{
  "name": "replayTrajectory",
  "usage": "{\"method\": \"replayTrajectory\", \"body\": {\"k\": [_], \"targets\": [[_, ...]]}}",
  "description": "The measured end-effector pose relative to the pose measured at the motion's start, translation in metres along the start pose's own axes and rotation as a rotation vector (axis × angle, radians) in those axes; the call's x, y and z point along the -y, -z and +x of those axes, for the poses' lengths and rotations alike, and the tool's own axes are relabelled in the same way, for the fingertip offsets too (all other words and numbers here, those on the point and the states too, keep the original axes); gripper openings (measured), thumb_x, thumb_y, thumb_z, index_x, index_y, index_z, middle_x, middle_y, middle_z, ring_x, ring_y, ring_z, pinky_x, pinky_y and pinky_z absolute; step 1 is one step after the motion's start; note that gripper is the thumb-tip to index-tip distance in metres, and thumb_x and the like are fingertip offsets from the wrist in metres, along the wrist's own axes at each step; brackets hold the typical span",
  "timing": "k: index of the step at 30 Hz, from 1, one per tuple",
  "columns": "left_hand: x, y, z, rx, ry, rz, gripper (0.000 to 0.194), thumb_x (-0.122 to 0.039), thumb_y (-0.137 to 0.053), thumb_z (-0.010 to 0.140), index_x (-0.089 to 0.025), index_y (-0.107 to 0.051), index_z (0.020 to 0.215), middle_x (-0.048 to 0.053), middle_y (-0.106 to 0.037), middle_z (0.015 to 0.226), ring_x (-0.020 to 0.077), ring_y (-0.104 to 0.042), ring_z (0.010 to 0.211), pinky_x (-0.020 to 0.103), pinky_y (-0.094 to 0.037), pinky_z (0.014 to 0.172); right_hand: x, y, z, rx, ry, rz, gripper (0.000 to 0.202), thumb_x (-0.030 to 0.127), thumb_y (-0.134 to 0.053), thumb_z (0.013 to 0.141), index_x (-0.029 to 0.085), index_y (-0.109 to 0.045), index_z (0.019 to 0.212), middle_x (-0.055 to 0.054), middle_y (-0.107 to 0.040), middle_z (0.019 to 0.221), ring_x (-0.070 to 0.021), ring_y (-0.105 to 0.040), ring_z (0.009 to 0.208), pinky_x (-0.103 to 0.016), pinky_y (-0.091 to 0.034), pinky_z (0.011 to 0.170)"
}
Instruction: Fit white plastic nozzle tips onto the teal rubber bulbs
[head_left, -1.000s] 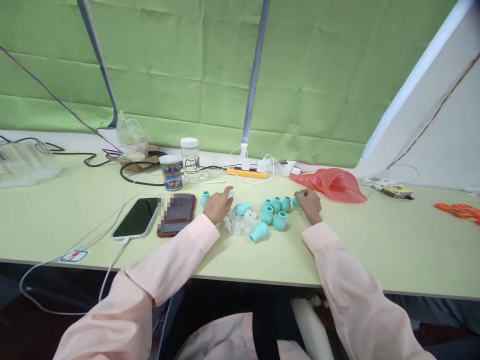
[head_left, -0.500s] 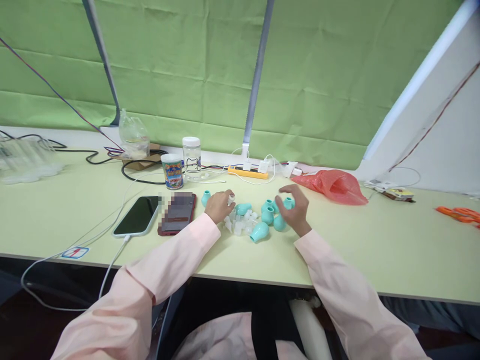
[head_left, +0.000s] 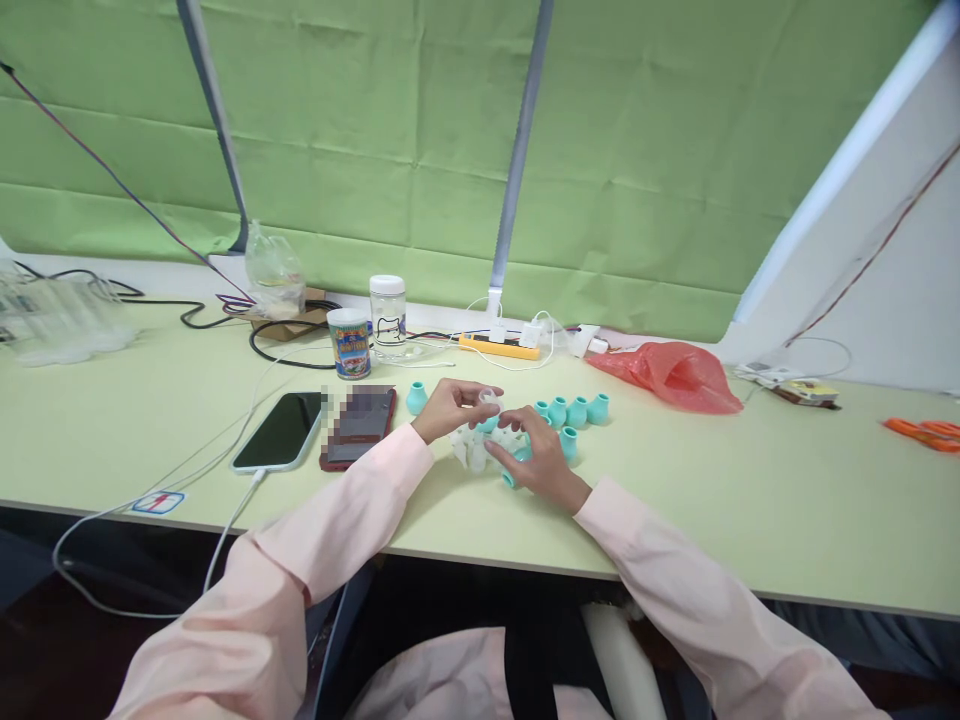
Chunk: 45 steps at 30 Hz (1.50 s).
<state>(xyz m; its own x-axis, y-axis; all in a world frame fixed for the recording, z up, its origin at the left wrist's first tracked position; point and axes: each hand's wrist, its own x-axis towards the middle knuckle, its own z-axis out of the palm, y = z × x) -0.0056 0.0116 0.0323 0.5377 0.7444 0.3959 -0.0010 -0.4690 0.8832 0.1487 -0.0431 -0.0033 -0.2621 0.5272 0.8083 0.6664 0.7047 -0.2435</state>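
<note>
My left hand (head_left: 453, 408) pinches a small translucent white plastic piece (head_left: 490, 399) between thumb and fingers, just above the table. Close by on the right, my right hand (head_left: 541, 455) has thumb and fingers apart, with nothing visible between them. Under both hands lies a heap of similar translucent white pieces (head_left: 470, 449), partly covered. Several turquoise bulb-shaped pieces with open necks surround it; one (head_left: 417, 399) stands left of my left hand, and an upright row (head_left: 577, 411) is beyond my right hand. My right hand partly hides others.
Left of my hands lie a dark red phone (head_left: 358, 430) and a phone on a white cable (head_left: 279, 432). Behind stand a noodle cup (head_left: 350, 344) and a lidded clear jar (head_left: 388, 320). A yellow-edged power strip (head_left: 499, 347), red plastic bag (head_left: 667, 376) and orange-handled object (head_left: 924, 434) are farther off.
My left hand has moved slightly right with the white piece. My right hand has come leftward and down from the turquoise pieces, which now show an upright row at the back.
</note>
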Motion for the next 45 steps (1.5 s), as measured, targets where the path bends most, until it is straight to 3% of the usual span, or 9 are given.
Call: {"method": "replayTrajectory", "body": {"k": [7, 13, 16, 18, 23, 27, 35, 42, 45], "targets": [[0.002, -0.006, -0.002, 0.159, 0.083, -0.021, 0.036, -0.038, -0.06, 0.059, -0.006, -0.062, 0.076, 0.001, -0.052, 0.049, 0.0065, -0.044, 0.043, 0.019, -0.038, 0.04, -0.008, -0.006, -0.001, -0.063, -0.092, 0.178, 0.021, 0.024, -0.051, 0.073, 0.02, -0.046, 0.093, -0.003, -0.056, 0.08, -0.0117, -0.052, 0.062, -0.028, -0.047, 0.056], [-0.003, -0.01, -0.006, 0.042, 0.009, 0.227, 0.037, -0.043, -0.056, 0.062, -0.009, -0.064, 0.074, 0.0, -0.051, 0.046, 0.0057, -0.042, 0.042, 0.018, -0.035, 0.041, -0.003, -0.005, -0.003, -0.097, -0.098, 0.202, 0.016, 0.019, -0.052, 0.07, 0.019, -0.05, 0.087, -0.002, -0.057, 0.076, -0.0111, -0.053, 0.061, -0.027, -0.048, 0.056], [-0.011, 0.0, -0.007, -0.158, -0.113, 0.436, 0.037, -0.041, -0.056, 0.062, -0.01, -0.064, 0.079, 0.0, -0.052, 0.048, 0.0057, -0.041, 0.043, 0.017, -0.035, 0.044, -0.005, -0.005, -0.003, -0.134, -0.13, 0.215, 0.014, 0.02, -0.052, 0.069, 0.019, -0.051, 0.083, -0.001, -0.055, 0.072, -0.0108, -0.052, 0.059, -0.027, -0.048, 0.055], [-0.015, 0.012, -0.007, -0.172, -0.154, 0.552, 0.03, -0.038, -0.055, 0.063, -0.009, -0.064, 0.067, 0.0, -0.051, 0.046, 0.0054, -0.04, 0.042, 0.017, -0.033, 0.044, -0.008, -0.005, -0.002, -0.14, -0.159, 0.231, 0.013, 0.021, -0.053, 0.069, 0.019, -0.051, 0.081, -0.001, -0.054, 0.072, -0.0104, -0.051, 0.058, -0.027, -0.049, 0.055], [-0.008, 0.038, -0.005, 0.42, 0.139, 0.738, 0.014, -0.025, -0.058, 0.055, -0.012, -0.062, 0.05, -0.001, -0.05, 0.037, 0.0065, -0.042, 0.036, 0.017, -0.032, 0.04, -0.012, -0.004, -0.002, -0.15, -0.232, 0.268, 0.011, 0.021, -0.053, 0.068, 0.017, -0.051, 0.079, -0.001, -0.053, 0.071, -0.0093, -0.05, 0.057, -0.026, -0.049, 0.055], [0.0, 0.031, -0.004, 0.563, 0.282, 0.818, 0.011, -0.024, -0.062, 0.049, -0.013, -0.063, 0.051, -0.002, -0.049, 0.034, 0.0072, -0.043, 0.033, 0.018, -0.034, 0.041, -0.012, -0.002, -0.001, -0.14, -0.275, 0.282, 0.011, 0.022, -0.052, 0.069, 0.016, -0.053, 0.078, -0.001, -0.053, 0.067, -0.0083, -0.047, 0.055, -0.024, -0.048, 0.054], [0.005, 0.024, -0.004, 0.446, 0.107, 0.986, 0.009, -0.011, -0.054, 0.052, -0.011, -0.063, 0.051, 0.003, -0.057, 0.045, 0.0093, -0.047, 0.04, 0.018, -0.032, 0.04, -0.009, -0.002, -0.001, -0.07, -0.337, 0.29, 0.015, 0.026, -0.052, 0.068, 0.015, -0.058, 0.077, -0.003, -0.059, 0.069, -0.0091, -0.049, 0.054, -0.023, -0.047, 0.05], [-0.012, 0.02, -0.006, 0.036, -0.201, 0.531, 0.02, -0.026, -0.056, 0.065, -0.01, -0.065, 0.07, 0.006, -0.063, 0.063, 0.0105, -0.054, 0.055, 0.019, -0.041, 0.052, -0.011, -0.003, 0.0, -0.009, -0.443, 0.392, 0.02, 0.03, -0.056, 0.066, 0.013, -0.061, 0.076, -0.005, -0.06, 0.065, -0.0108, -0.052, 0.053, -0.023, -0.046, 0.048], [-0.014, 0.011, -0.008, -0.014, -0.295, 0.438, 0.02, -0.03, -0.059, 0.064, -0.011, -0.065, 0.067, 0.007, -0.062, 0.064, 0.0107, -0.054, 0.056, 0.02, -0.042, 0.053, -0.013, -0.001, 0.003, 0.077, -0.546, 0.558, 0.024, 0.033, -0.056, 0.066, 0.012, -0.06, 0.075, -0.003, -0.058, 0.057, -0.009, -0.049, 0.043, -0.023, -0.043, 0.041]]}}
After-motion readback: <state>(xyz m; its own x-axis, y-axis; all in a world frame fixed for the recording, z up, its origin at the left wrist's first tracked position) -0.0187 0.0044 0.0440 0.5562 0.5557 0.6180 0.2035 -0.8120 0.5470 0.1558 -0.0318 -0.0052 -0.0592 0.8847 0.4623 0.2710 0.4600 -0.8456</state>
